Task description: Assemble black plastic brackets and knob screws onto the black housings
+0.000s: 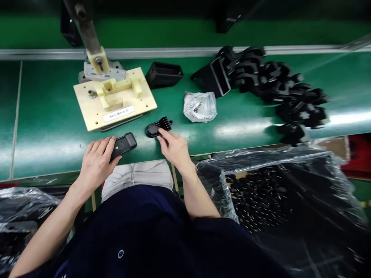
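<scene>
My left hand (99, 160) is wrapped round one end of a black oblong plastic housing (126, 142) with a shallow recess, low over the front of the green bench. To its right, my right hand (174, 148) pinches a black plastic part (157, 128) with a round disc at one end and comb-like ribs at the other. Thumb and forefinger meet at its near edge. Just beyond my left hand stands a cream fixture plate (89, 112) with raised blocks and a label. A metal lever arm (89, 34) reaches down over it.
Behind the right hand lie a clear plastic bag (199, 107) and black hollow housings (164, 75). Black ribbed parts (301, 102) pile along the right of the bench (243, 127). A plastic-lined box (313, 185) of small black pieces sits at front right; another plastic-covered container (23, 204) is lower left.
</scene>
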A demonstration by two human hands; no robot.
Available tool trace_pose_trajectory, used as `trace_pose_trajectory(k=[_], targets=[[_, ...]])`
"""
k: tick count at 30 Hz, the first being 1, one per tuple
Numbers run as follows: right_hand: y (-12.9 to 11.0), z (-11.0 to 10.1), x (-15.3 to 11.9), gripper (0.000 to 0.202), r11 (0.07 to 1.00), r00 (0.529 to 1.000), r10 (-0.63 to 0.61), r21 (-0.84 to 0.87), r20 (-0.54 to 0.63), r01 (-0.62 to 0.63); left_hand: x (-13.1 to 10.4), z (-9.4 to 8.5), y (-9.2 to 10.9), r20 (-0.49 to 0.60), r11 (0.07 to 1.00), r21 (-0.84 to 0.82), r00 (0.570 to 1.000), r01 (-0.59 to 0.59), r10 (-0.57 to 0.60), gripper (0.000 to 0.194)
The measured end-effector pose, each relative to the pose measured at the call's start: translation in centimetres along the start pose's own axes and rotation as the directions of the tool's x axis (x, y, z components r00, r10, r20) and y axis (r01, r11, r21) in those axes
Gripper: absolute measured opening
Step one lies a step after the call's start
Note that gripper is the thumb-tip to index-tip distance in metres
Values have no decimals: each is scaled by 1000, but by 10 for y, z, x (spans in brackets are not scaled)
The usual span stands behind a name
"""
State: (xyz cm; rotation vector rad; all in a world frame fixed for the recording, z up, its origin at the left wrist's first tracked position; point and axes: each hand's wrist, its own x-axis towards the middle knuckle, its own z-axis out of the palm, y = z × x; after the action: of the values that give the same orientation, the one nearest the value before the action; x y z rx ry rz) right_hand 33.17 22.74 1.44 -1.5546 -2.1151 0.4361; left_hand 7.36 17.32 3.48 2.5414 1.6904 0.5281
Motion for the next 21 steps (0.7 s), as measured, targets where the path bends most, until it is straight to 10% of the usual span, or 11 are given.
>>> trace_pose_trajectory(k=[15,19,21], targets=[[-7,-121,81,19,970,937,-65,199,-343,139,8,16,5,-73,993,116,996,-34,43,46],[-30,-120,64,14,947,929,-55,277,-366,165,3,10,11,-104,960,-258,985,106,-137,45],[-36,-111,50,13,920,925,-5,362,-379,153,0,1,16,-6,751,-608,944,258,-329,46]])
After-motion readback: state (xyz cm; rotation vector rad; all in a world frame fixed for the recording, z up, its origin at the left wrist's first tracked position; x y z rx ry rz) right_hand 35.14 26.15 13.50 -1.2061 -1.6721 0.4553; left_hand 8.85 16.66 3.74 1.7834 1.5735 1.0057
